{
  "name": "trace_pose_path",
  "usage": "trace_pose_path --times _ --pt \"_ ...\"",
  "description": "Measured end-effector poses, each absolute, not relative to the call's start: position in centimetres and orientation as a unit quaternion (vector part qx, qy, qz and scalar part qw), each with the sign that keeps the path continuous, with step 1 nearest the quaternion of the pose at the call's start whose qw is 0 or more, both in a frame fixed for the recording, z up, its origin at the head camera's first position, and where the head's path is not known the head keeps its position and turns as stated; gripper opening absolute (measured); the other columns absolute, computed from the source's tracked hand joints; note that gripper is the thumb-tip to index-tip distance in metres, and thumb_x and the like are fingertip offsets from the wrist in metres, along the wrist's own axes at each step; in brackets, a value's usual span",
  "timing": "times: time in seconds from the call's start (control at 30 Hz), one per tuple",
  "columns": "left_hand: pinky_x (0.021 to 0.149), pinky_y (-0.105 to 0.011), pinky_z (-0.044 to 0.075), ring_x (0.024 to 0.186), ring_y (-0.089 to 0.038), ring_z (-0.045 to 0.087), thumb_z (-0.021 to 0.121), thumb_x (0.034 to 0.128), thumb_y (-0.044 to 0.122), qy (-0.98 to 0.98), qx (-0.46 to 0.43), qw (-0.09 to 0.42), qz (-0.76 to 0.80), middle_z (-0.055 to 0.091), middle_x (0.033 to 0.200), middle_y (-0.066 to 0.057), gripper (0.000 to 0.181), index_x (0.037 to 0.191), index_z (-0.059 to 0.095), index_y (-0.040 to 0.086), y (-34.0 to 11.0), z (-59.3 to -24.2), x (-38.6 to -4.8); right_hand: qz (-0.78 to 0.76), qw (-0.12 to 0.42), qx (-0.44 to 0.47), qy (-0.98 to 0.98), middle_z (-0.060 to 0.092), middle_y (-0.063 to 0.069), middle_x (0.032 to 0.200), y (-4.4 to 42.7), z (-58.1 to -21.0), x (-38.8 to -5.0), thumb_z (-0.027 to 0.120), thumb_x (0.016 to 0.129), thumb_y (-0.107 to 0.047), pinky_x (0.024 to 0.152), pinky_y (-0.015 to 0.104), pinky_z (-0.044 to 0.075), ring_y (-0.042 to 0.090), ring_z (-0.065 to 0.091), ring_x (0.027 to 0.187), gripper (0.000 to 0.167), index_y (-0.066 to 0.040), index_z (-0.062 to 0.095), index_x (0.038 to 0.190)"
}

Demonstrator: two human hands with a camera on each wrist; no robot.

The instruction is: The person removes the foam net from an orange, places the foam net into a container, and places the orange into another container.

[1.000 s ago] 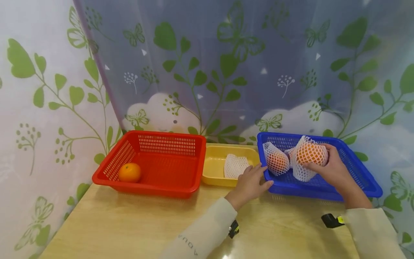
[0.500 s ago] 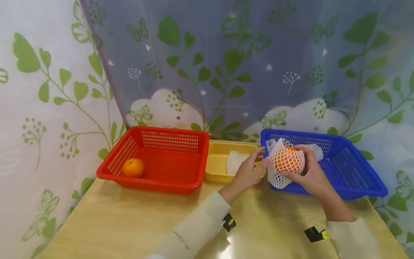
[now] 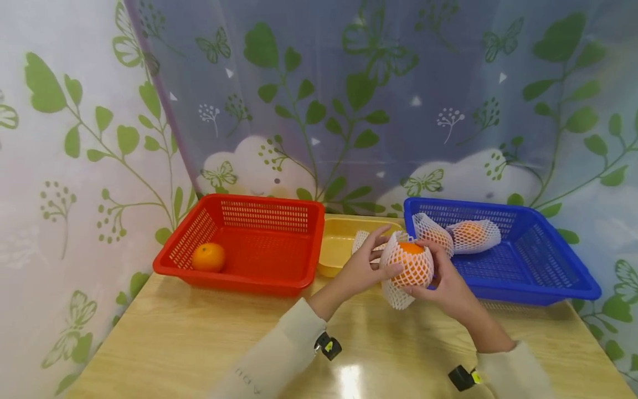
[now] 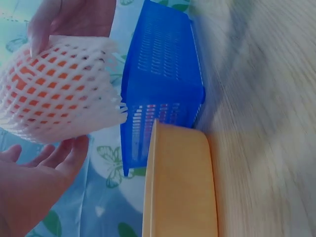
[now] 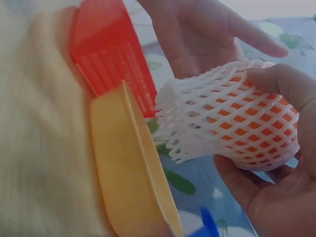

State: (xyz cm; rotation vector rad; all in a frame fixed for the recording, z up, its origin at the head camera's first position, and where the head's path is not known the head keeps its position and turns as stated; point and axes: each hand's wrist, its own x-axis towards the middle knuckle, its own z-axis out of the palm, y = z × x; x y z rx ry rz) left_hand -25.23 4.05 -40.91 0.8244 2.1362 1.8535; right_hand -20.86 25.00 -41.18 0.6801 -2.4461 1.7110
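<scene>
In the head view, my right hand (image 3: 448, 285) grips an orange in a white foam net (image 3: 412, 271), held up in front of the yellow tray. Thumb and fingers of that hand (image 5: 289, 197) curl round the wrapped fruit in the right wrist view. My left hand (image 3: 355, 272) is at the net's left side, its fingers spread and loosely bent. From the left wrist, the left hand's fingertips (image 4: 74, 148) lie against or just under the net; firm contact cannot be told. A loose end of the foam net (image 5: 175, 118) hangs past the fruit.
A red basket (image 3: 249, 282) at left holds one bare orange (image 3: 208, 257). The yellow tray (image 3: 331, 270) in the middle contains a piece of foam net (image 3: 360, 239), partly hidden. At right, a blue basket (image 3: 548, 288) has two net-wrapped fruits (image 3: 473, 235).
My right hand has lifted the wrapped orange out of the blue basket and carried it left. The left hand has left the basket's edge and come beside the fruit.
</scene>
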Motion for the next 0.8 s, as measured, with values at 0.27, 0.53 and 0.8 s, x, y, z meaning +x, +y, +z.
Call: trace_pose_path --times 0.27,0.53,0.8 --pt "0.087 -0.026 0.053 0.113 -0.014 0.057 0.075 0.0863 0.027 0.769 0.277 0.112 0.565 0.058 0.129 -0.002 0.069 0.146 0.042 0.017 1.5 -41.9 -24.7 0.576 0.001 0.240 -0.782 0.025 0.027 0.150 23.0 -42.6 -20.5 0.075 0.081 -0.001 0.092 0.017 0.045 0.017 0.044 0.125 0.111 -0.019 -0.005 0.156" --pt "0.088 -0.027 0.052 0.112 -0.013 0.055 0.077 0.0842 0.030 0.757 0.276 0.142 0.574 0.058 0.125 0.002 0.065 0.141 0.046 0.020 -0.9 -43.7 -24.2 0.649 -0.023 0.247 -0.719 0.024 0.036 0.148 21.6 -45.0 -20.2 0.058 0.099 -0.015 0.094 0.018 0.045 -0.002 0.046 0.121 0.079 -0.004 0.003 0.155" --pt "0.100 -0.032 0.045 0.126 -0.016 0.048 0.079 0.0830 0.029 0.778 0.282 0.151 0.541 0.053 0.135 0.007 0.071 0.144 0.042 0.026 -2.6 -45.7 -23.0 0.636 -0.028 0.237 -0.734 0.033 0.037 0.143 19.9 -47.2 -19.8 0.054 0.098 -0.002 0.092 0.018 0.047 -0.003 0.051 0.115 0.061 0.007 0.021 0.150"
